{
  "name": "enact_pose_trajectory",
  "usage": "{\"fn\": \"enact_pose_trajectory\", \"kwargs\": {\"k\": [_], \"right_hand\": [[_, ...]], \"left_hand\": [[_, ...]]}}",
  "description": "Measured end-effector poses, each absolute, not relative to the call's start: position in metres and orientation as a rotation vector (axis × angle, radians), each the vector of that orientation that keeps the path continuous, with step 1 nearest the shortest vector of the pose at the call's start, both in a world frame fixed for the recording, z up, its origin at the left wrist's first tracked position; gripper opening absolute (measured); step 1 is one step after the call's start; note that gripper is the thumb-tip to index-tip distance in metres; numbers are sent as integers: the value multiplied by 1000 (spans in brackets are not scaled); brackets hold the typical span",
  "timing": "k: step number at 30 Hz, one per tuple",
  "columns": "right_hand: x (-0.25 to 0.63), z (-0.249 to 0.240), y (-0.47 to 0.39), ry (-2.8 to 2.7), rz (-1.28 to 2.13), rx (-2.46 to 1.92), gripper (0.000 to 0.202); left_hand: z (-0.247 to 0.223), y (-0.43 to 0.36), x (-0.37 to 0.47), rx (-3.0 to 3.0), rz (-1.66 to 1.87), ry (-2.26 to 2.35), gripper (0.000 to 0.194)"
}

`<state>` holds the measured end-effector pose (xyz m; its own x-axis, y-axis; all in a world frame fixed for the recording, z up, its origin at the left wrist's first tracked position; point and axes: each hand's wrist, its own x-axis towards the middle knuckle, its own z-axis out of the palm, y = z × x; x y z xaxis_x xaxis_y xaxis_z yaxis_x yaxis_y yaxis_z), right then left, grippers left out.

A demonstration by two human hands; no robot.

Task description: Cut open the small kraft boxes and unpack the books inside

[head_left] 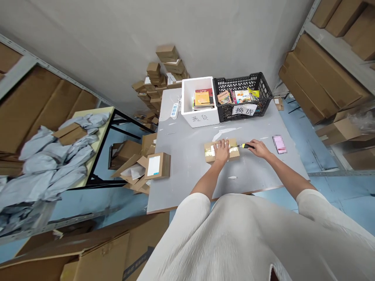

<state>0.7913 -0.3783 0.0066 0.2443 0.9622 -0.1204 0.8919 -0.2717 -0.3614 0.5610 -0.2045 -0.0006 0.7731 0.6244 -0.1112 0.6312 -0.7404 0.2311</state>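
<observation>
A small cardboard box (pixel 209 153) with shiny tape along its top lies on the grey table (pixel 187 179). My left hand (pixel 222 151) rests on top of this box, fingers spread over the tape. To the right, my right hand (pixel 259 149) is wrapped round a yellow and black utility knife (pixel 246 146), whose front end is at the box's right end. The blade itself is too small to make out clearly.
Behind the box stand a white foam bin (pixel 202 118) and a black crate (pixel 265 99), both holding books. A phone (pixel 279 144) lies at the right, a labelled box (pixel 165 165) at the left edge. Cartons and shelves flank the table; grey parcels (pixel 43 164) lie far left.
</observation>
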Motion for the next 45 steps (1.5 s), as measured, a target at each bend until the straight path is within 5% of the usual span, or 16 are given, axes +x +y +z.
{"fn": "enact_pose_trajectory", "kwargs": {"k": [19,29,45], "right_hand": [[809,3,-370,-1458,534,-2196,51],[763,13,-282,-1703,610,-2081,43],[721,31,-282,-1651,728,-2342,43]], "left_hand": [[-1,-207,558,2713,-31,977,67],[-1,-198,488,2748,-124,924,83],[13,-183,464,2639,-152,1093,42]]}}
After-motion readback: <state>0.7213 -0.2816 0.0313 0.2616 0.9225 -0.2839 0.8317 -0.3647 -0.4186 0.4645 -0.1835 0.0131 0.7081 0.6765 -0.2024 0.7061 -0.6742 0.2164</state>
